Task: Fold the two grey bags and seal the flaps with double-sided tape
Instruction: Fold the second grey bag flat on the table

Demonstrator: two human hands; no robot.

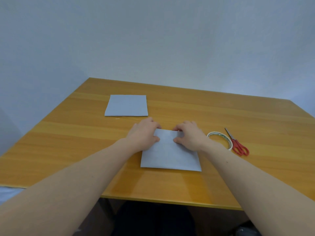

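Note:
A pale grey bag (pixel 170 154) lies flat on the wooden table (pixel 68 142) in front of me. My left hand (pixel 143 133) pinches its far left corner, thumb on top and fingers curled over the far edge. At the far right corner my right hand (pixel 189 136) grips the same edge in the same way. A second grey bag (pixel 127 105) rests flat farther back and to the left, untouched. A roll of tape (pixel 219 138) lies to the right of my right hand.
Red-handled scissors (pixel 237 143) lie just right of the tape roll, blades pointing away. A pale wall (pixel 153 40) rises right behind the table's far edge. The table's near edge runs just below the near bag.

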